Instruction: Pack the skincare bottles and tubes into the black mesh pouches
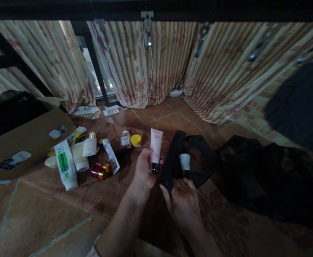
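Note:
My left hand [143,167] is closed around a pale pink squeeze tube [155,144], held upright with its shiny black cap at the bottom. Close beside it, my right hand [184,200] grips the near edge of a black mesh bag [172,153], fingers curled. A small white piece [184,161], flared at the top with a dark narrow base, stands up just beyond those fingers. Whether it lies in the bag or is pinched by the fingers, I cannot tell. The bag's opening faces up, and its inside is mostly dark.
Left on the brown mat [97,200] lie a white-and-green tube [65,166], a purple-and-white tube [111,157], a red jar with gold lid [101,171], a clear bottle [125,140] and a yellow lid [136,140]. A cardboard box [33,139] stands left, dark fabric [268,182] right.

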`<state>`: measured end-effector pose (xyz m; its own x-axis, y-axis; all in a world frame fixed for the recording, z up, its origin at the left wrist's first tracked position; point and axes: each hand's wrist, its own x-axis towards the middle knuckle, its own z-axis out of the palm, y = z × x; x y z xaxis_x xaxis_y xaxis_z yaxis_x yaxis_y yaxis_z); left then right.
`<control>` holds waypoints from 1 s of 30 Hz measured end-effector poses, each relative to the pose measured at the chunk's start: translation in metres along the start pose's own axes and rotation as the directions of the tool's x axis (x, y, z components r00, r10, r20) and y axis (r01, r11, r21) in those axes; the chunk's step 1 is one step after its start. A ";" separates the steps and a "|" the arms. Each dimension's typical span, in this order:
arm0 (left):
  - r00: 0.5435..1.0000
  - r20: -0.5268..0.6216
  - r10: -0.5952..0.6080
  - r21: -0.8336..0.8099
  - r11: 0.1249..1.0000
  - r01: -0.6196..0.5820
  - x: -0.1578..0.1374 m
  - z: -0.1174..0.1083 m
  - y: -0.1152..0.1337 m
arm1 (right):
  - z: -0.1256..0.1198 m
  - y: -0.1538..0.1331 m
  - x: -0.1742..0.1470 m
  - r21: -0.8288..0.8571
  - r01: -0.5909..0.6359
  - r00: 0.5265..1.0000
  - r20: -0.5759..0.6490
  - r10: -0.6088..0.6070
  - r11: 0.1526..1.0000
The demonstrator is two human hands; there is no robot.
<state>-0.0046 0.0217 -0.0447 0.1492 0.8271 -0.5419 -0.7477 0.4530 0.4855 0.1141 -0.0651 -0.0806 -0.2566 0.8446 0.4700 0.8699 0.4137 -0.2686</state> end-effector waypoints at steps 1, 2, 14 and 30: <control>1.000 0.025 -0.003 -0.003 1.000 0.003 0.000 0.000 0.000 | 0.000 0.000 0.000 0.004 -0.002 1.000 0.000 0.002 1.000; 0.999 0.043 -0.007 -0.005 1.000 0.007 -0.001 0.000 0.001 | 0.000 0.000 0.000 0.009 -0.004 1.000 0.002 0.004 1.000; 0.998 0.048 0.045 0.050 0.998 -0.047 0.000 0.000 -0.002 | 0.000 0.000 0.000 0.021 -0.018 1.000 0.012 0.018 1.000; 0.998 0.047 0.037 0.036 0.999 -0.039 -0.004 0.003 -0.002 | 0.000 0.000 -0.001 0.044 -0.027 0.999 0.028 0.026 0.999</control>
<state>-0.0018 0.0189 -0.0416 0.1518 0.8582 -0.4904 -0.7290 0.4322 0.5308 0.1144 -0.0656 -0.0812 -0.2454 0.8641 0.4395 0.8570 0.4053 -0.3183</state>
